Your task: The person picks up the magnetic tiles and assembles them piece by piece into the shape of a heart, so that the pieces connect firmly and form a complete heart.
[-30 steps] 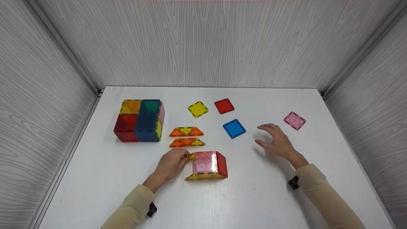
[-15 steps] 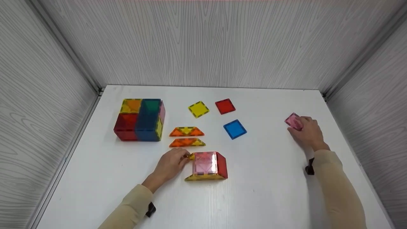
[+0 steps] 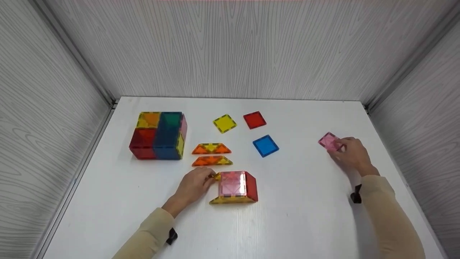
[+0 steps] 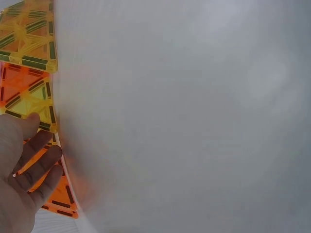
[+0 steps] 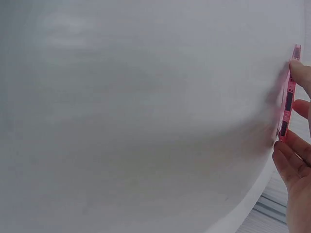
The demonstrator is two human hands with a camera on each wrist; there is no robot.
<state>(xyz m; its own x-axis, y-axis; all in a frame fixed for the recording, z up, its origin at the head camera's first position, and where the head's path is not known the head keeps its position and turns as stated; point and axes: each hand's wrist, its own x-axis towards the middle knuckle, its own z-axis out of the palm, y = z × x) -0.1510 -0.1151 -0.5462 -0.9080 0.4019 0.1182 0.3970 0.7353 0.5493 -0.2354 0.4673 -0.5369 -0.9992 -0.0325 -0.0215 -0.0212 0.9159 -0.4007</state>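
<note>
My right hand holds a translucent pink square magnetic tile between thumb and fingers at the table's right side. In the right wrist view the pink tile shows edge-on. Near the front middle stands a small magnetic-tile structure with a pink square top, a red right side and a yellow front strip. My left hand pinches a yellow triangle magnetic tile at its back left corner. The left wrist view shows this yellow triangle beside the thumb; the left hand partly covers orange tiles behind it.
A multicoloured tile box stands at the back left. Two orange-yellow trapezoids, the rear one and the front one, lie behind the structure. Flat yellow, red and blue squares lie farther back.
My right hand has reached right to the pink square tile, taken hold of it, and drawn it slightly toward me. The left hand has stayed at the structure.
</note>
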